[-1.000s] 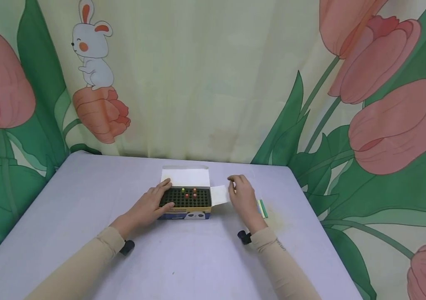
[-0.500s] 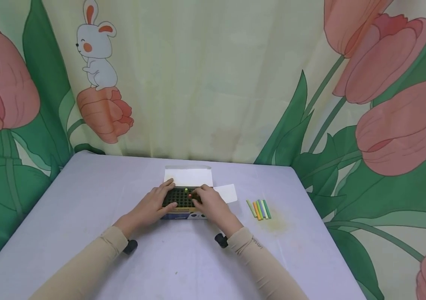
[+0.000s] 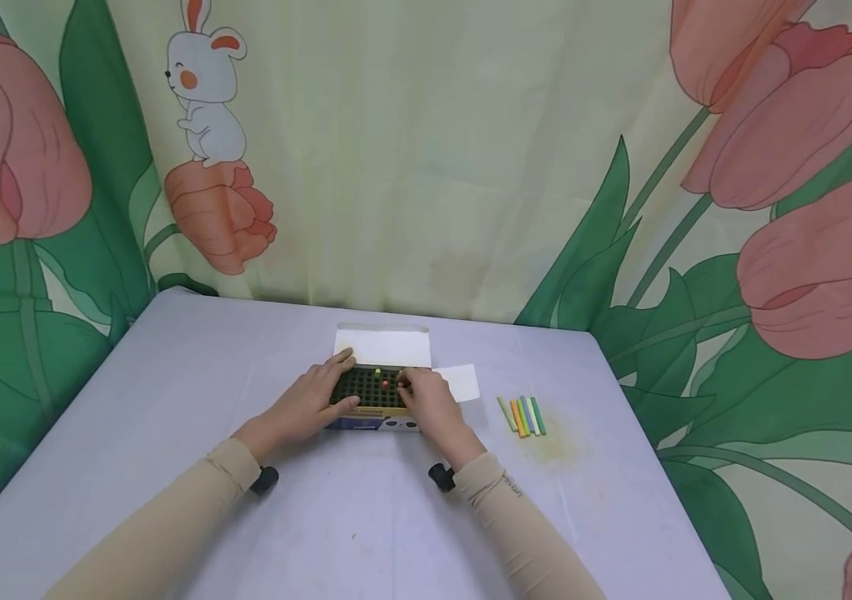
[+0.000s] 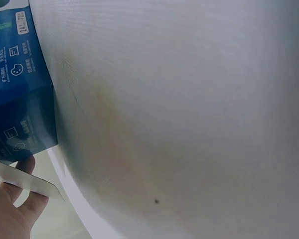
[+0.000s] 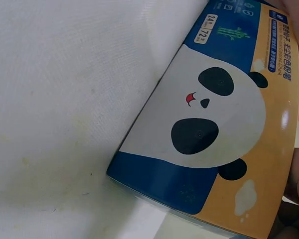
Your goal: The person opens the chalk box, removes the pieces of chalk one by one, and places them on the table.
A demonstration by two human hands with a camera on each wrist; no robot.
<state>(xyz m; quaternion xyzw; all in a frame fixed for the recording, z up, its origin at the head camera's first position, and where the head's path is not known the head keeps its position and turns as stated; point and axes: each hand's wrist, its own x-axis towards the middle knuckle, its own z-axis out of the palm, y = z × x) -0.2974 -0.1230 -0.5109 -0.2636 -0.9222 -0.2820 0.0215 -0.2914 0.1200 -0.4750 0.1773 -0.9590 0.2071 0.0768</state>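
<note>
A blue and yellow chalk box (image 3: pixel 369 423) with a panda's face stands on the table, its top folded back. Inside, a dark holder (image 3: pixel 354 387) full of round holes bears a yellow-green chalk (image 3: pixel 378 372) and a red chalk (image 3: pixel 385 385). My left hand (image 3: pixel 298 410) grips the box's left end, thumb on the front edge and fingers toward the back. In the left wrist view its fingers straddle a pale side flap (image 4: pixel 20 179). At the holder's right part, my right hand (image 3: pixel 432 408) pinches a chalk stick, mostly hidden by the fingertips.
Several coloured chalk sticks (image 3: pixel 523 417) lie side by side on the white tablecloth (image 3: pixel 283 533), right of the box. The white lid (image 3: pixel 383 346) leans back behind it, and a right flap (image 3: pixel 461 383) sticks out. A printed curtain (image 3: pixel 411 167) hangs behind the table.
My right hand has come left from beside the box onto the holder, uncovering the chalk sticks on the table, then shifted slightly right over the holes. The left hand keeps its hold.
</note>
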